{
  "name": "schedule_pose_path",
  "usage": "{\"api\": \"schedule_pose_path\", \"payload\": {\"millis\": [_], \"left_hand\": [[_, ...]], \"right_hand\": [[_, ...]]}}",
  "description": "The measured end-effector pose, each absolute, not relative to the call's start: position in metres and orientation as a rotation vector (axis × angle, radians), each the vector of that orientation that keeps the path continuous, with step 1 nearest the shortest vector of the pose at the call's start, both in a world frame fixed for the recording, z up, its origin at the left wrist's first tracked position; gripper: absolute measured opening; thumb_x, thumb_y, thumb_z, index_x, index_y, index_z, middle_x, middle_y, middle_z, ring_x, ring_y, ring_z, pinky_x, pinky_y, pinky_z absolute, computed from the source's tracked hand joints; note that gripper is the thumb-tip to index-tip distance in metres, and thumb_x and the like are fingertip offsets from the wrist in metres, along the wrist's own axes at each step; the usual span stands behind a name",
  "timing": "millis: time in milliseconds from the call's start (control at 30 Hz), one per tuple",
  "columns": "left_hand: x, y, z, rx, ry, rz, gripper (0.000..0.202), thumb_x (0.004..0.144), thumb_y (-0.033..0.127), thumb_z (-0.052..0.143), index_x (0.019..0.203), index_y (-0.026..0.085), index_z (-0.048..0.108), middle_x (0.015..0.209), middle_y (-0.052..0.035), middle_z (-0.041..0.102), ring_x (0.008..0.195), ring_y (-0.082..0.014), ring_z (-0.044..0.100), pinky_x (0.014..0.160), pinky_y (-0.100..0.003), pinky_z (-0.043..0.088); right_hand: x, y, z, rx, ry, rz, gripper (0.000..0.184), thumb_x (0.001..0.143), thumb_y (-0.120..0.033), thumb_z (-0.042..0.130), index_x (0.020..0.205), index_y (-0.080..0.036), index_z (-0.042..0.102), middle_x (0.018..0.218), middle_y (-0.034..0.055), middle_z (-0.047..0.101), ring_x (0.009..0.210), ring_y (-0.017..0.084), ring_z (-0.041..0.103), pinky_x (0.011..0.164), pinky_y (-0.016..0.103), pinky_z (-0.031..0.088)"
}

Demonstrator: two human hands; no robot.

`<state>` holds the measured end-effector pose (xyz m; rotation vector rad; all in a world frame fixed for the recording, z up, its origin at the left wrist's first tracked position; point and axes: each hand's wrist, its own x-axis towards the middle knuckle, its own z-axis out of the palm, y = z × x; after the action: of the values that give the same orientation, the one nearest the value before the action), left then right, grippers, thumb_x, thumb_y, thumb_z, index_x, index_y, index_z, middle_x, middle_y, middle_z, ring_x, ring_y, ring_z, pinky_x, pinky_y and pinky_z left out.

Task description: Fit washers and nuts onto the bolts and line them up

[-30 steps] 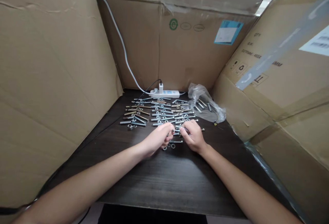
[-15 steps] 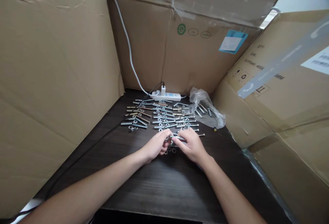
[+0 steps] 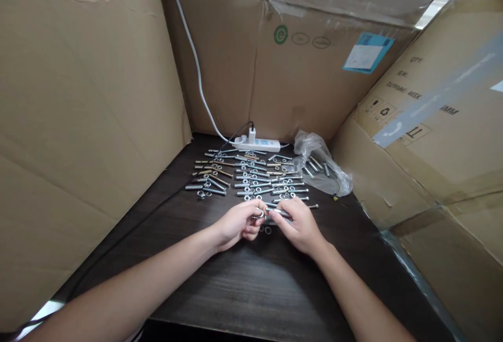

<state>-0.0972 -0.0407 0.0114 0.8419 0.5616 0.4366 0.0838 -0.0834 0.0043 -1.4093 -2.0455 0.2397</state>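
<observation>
My left hand (image 3: 243,222) is closed in a pinch, with a small metal washer (image 3: 262,213) at its thumb and forefinger. Close beside it, my right hand (image 3: 297,222) grips a silvery bolt (image 3: 278,211) that points toward the left fingertips. The washer and the bolt's end are very near each other; whether they touch I cannot tell. Beneath and beyond my hands lie rows of metal bolts and sleeves (image 3: 251,178) with nuts and washers among them. Two loose rings lie below the hands, one of them a pale washer (image 3: 268,230), partly blurred.
A white power strip (image 3: 262,145) with a plug and cables stands at the back. Right of the rows, a clear plastic bag (image 3: 341,182) holds several metal sleeves. A black cable (image 3: 151,211) crosses the dark table (image 3: 236,289). Cardboard boxes (image 3: 98,96) wall in three sides.
The washer at my left fingertips has come slightly away from the bolt's end, and a small gap shows between the hands. The view has shifted a little.
</observation>
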Motion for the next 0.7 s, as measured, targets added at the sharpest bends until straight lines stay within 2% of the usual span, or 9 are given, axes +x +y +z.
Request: {"api": "schedule_pose_path", "payload": {"millis": [100,267,400,567,700], "left_hand": [[-0.097,-0.04,0.01,0.844,0.563,0.462,0.002,0.083,0.017,0.046,0.084,0.017,0.046,0.06,0.0055,0.038,0.043,-0.002,0.024,0.043,-0.016,0.016],[-0.099,-0.039,0.01,0.747,0.508,0.488,0.003,0.087,0.019,0.049,0.088,0.016,0.049,0.056,0.0079,0.027,0.043,-0.0026,0.022,0.042,-0.014,0.019],[-0.102,-0.036,0.012,0.56,0.36,0.524,0.009,0.09,0.016,0.044,0.091,0.014,0.052,0.054,0.008,0.021,0.042,-0.0034,0.02,0.04,-0.015,0.02],[-0.105,-0.03,0.015,0.327,0.269,0.611,0.022,0.094,0.017,0.032,0.079,0.013,0.048,0.053,0.0072,0.016,0.04,-0.005,0.02,0.038,-0.015,0.021],[-0.106,-0.027,0.013,0.316,0.289,0.586,0.027,0.094,0.022,0.033,0.07,0.015,0.042,0.053,0.0069,0.017,0.04,-0.0051,0.02,0.038,-0.016,0.018]], "right_hand": [[0.086,-0.084,0.005,-1.429,-2.038,0.26,0.031,0.092,-0.036,0.045,0.066,-0.019,0.045,0.061,-0.0007,0.05,0.062,0.014,0.043,0.063,0.027,0.029],[0.087,-0.085,0.005,-1.432,-2.045,0.266,0.032,0.092,-0.036,0.044,0.065,-0.019,0.044,0.061,-0.0012,0.048,0.062,0.014,0.043,0.064,0.027,0.03],[0.087,-0.085,0.003,-1.427,-2.04,0.279,0.032,0.092,-0.037,0.044,0.066,-0.019,0.044,0.062,-0.001,0.049,0.063,0.014,0.043,0.064,0.027,0.03],[0.088,-0.086,0.003,-1.448,-2.024,0.297,0.032,0.092,-0.038,0.044,0.066,-0.019,0.046,0.062,-0.0004,0.05,0.063,0.014,0.043,0.063,0.027,0.03],[0.088,-0.085,0.005,-1.452,-2.022,0.299,0.032,0.091,-0.038,0.044,0.066,-0.019,0.047,0.062,-0.0003,0.051,0.063,0.014,0.043,0.063,0.028,0.03]]}}
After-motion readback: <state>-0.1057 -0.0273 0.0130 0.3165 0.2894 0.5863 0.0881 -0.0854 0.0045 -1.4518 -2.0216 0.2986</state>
